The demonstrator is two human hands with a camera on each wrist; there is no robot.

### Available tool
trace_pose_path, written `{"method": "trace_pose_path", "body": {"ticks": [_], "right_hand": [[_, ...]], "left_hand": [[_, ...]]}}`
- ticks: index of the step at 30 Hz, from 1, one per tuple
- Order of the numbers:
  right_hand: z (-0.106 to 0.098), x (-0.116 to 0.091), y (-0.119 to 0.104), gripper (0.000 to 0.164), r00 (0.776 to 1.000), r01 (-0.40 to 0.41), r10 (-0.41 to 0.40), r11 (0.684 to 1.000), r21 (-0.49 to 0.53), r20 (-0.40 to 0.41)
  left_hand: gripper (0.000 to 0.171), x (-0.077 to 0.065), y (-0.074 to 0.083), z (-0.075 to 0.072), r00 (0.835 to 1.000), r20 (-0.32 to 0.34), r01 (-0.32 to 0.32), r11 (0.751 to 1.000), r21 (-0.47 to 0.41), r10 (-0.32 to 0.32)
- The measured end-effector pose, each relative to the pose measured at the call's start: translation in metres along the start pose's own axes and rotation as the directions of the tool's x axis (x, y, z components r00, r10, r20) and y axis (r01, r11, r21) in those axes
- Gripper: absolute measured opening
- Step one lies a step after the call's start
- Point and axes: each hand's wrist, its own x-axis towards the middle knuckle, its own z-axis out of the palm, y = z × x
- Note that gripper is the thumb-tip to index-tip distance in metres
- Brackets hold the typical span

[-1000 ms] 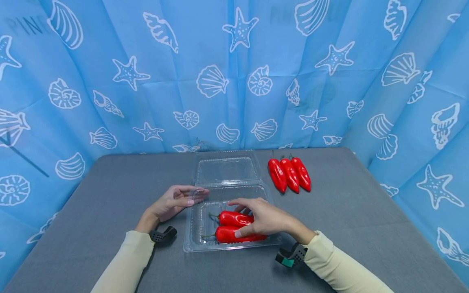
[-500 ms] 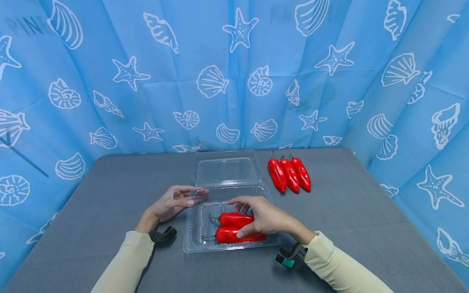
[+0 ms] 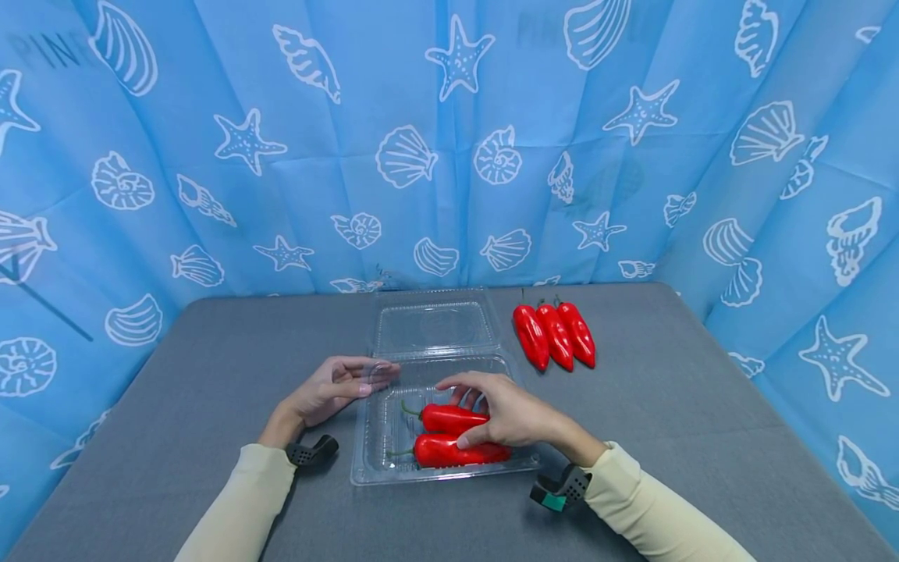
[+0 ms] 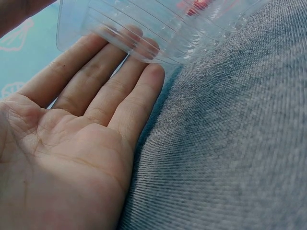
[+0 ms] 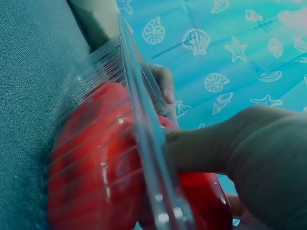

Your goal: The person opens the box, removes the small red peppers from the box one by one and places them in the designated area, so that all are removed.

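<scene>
Two glossy red peppers with green stems lie side by side in a clear hinged plastic container, the far pepper point(image 3: 445, 418) and the near pepper point(image 3: 449, 451). My right hand point(image 3: 507, 410) reaches in from the right and holds the far pepper, curled fingers behind it and thumb at its front, over the near one. The right wrist view shows the thumb behind the clear wall, with a pepper point(image 5: 96, 167) seen through it. My left hand point(image 3: 337, 386) is held with straight fingers, their tips at the left wall of the container point(image 4: 177, 36).
The container's lid point(image 3: 435, 324) lies folded back, away from me. Three more red peppers point(image 3: 556, 336) lie in a row on the grey cloth-covered table point(image 3: 674, 406), right of the lid. A blue shell-patterned curtain point(image 3: 456, 203) hangs behind and along the sides.
The far pepper has shifted slightly, its stem end turning a little away from me. The right hand has moved a bit with it; the left hand keeps its place.
</scene>
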Motion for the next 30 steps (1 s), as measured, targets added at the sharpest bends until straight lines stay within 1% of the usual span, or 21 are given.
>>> {"method": "trace_pose_path", "body": {"ticks": [6, 13, 16, 23, 30], "right_hand": [[-0.0003, -0.0003, 0.0001, 0.067, 1.0, -0.016, 0.016, 1.0, 0.01, -0.006], [-0.0018, -0.0011, -0.0017, 0.064, 0.999, -0.018, 0.019, 0.999, 0.031, -0.036], [-0.0027, -0.0019, -0.0012, 0.063, 0.999, -0.002, 0.004, 0.999, 0.038, -0.048], [-0.0048, -0.0024, 0.0008, 0.06, 0.995, 0.064, -0.057, 0.995, 0.081, -0.077], [-0.0065, -0.0014, 0.0014, 0.059, 0.991, 0.114, -0.103, 0.984, 0.137, -0.087]], "left_hand": [[0.049, -0.0005, 0.0, -0.0001, 1.0, -0.004, 0.007, 1.0, -0.008, -0.007], [0.049, -0.0005, -0.0008, -0.0008, 1.0, -0.007, 0.009, 1.0, 0.004, -0.009], [0.049, -0.0001, -0.0006, -0.0007, 1.0, -0.009, 0.011, 1.0, 0.004, -0.011], [0.049, -0.0001, -0.0007, -0.0019, 1.0, 0.005, 0.001, 1.0, -0.011, -0.001], [0.048, -0.0002, -0.0014, -0.0021, 1.0, -0.005, 0.008, 1.0, -0.008, -0.008]]}}
